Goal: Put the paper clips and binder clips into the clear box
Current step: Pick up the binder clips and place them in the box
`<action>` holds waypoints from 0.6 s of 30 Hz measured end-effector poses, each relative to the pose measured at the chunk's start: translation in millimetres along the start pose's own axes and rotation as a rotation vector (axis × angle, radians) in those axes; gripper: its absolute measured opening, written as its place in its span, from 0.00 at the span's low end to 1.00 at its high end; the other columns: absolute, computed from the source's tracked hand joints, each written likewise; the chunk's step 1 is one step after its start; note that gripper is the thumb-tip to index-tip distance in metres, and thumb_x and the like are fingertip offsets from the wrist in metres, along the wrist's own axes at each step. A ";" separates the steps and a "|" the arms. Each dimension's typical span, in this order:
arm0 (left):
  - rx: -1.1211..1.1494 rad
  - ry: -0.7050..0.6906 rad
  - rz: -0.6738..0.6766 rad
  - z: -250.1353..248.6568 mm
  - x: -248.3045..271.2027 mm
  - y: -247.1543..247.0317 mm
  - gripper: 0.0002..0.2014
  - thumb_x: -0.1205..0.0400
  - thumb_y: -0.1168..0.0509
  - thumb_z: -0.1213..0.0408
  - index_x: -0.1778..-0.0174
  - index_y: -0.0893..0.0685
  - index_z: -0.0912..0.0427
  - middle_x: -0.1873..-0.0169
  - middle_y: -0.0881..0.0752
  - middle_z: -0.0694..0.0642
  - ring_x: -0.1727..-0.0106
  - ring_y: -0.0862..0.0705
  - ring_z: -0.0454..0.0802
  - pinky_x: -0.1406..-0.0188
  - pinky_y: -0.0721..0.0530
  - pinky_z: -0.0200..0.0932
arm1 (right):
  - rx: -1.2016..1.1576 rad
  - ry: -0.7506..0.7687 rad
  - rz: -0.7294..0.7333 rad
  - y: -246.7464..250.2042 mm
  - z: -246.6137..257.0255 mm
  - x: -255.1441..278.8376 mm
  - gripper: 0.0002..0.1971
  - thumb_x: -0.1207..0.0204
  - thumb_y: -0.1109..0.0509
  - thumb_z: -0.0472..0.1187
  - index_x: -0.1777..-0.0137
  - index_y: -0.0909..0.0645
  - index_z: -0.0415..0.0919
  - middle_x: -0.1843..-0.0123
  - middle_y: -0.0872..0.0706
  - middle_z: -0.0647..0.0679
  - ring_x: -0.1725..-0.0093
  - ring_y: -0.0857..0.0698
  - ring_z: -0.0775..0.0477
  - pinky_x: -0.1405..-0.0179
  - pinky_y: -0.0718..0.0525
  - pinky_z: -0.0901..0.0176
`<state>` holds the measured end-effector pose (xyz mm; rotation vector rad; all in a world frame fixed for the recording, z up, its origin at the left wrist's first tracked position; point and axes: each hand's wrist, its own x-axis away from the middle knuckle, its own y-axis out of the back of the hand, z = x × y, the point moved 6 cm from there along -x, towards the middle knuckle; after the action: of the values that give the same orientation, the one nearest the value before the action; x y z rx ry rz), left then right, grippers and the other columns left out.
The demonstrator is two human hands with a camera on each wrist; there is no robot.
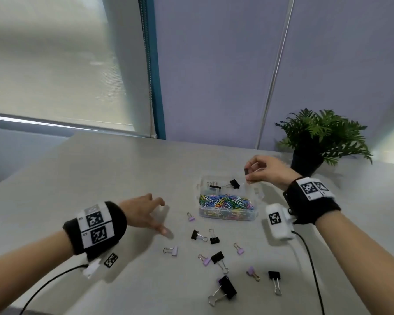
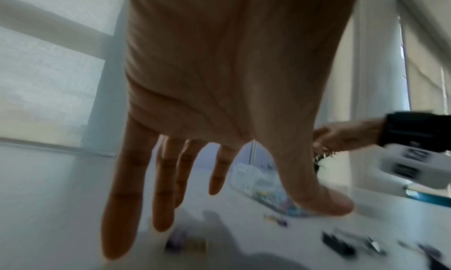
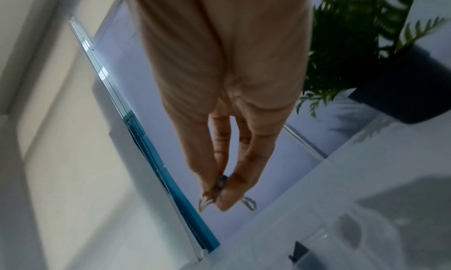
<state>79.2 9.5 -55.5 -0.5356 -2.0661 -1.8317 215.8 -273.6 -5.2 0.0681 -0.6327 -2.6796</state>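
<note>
The left hand (image 1: pixel 143 212) hovers with fingers spread over bare table (image 1: pixel 89 178), its grip wide and holding nothing; right of it loose binder clips (image 1: pixel 214 255) lie scattered toward the near edge; the clear box (image 1: pixel 229 198) holds colored paper clips (image 1: pixel 225 202) in its near compartment and black binder clips in the far one; above its far right corner the right hand (image 1: pixel 267 170) pinches a small clip (image 3: pixel 220 185), blurred; a potted plant (image 1: pixel 319 137) stands behind.
</note>
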 end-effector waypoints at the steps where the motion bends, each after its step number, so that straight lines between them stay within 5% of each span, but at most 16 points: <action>1: -0.001 0.011 0.025 0.0 4.5 -10.6 0.57 0.46 0.38 0.22 0.23 0.40 0.48 0.33 0.30 0.55 0.32 0.25 0.54 0.28 0.28 0.50 | -0.009 -0.009 -0.011 -4.9 -1.1 -11.1 0.12 0.33 0.31 0.17 0.61 0.22 0.33 0.68 0.22 0.40 0.77 0.15 0.56 0.72 0.13 0.68; 4: -0.002 0.003 0.009 -9.2 9.8 -28.1 0.52 0.41 0.33 0.26 0.23 0.41 0.47 0.33 0.33 0.54 0.30 0.30 0.55 0.27 0.29 0.54 | 0.005 -0.065 -0.034 -18.9 -10.4 -37.5 0.11 0.32 0.30 0.19 0.64 0.23 0.35 0.67 0.19 0.37 0.71 0.15 0.47 0.67 0.11 0.63; 7: -0.021 -0.052 -0.020 -27.0 12.9 -34.1 0.47 0.37 0.28 0.34 0.26 0.37 0.50 0.35 0.33 0.55 0.32 0.30 0.55 0.31 0.27 0.52 | 0.171 -0.135 -0.022 -28.6 -18.4 -45.8 0.06 0.30 0.26 0.30 0.59 0.21 0.38 0.59 0.16 0.38 0.61 0.14 0.40 0.51 0.12 0.52; 11: -0.072 -0.122 -0.047 -47.5 12.8 -37.8 0.39 0.34 0.26 0.40 0.33 0.32 0.56 0.39 0.32 0.57 0.37 0.28 0.58 0.37 0.25 0.49 | 0.617 0.103 -0.034 -29.4 12.9 -9.2 0.11 0.27 0.28 0.40 0.45 0.20 0.40 0.50 0.17 0.45 0.51 0.18 0.46 0.50 0.22 0.60; 14: -0.062 -0.108 -0.074 -52.2 5.8 -36.5 0.32 0.31 0.26 0.48 0.36 0.30 0.57 0.39 0.30 0.58 0.39 0.26 0.58 0.39 0.24 0.50 | 0.720 0.243 0.151 -39.3 25.5 44.6 0.10 0.26 0.28 0.41 0.46 0.20 0.44 0.51 0.16 0.49 0.53 0.18 0.50 0.55 0.22 0.64; 18: -0.023 -0.137 -0.086 -52.3 -1.1 -33.7 0.21 0.25 0.29 0.55 0.41 0.25 0.60 0.43 0.26 0.59 0.49 0.25 0.53 0.44 0.24 0.46 | 0.867 0.206 0.456 -55.1 -1.8 113.8 0.15 0.25 0.30 0.49 0.40 0.24 0.49 0.49 0.20 0.55 0.55 0.22 0.57 0.50 0.22 0.63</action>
<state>63.7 -45.9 -79.0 -0.6033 -2.1903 -1.9184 91.2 -272.0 -26.4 0.3720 -1.4766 -1.7773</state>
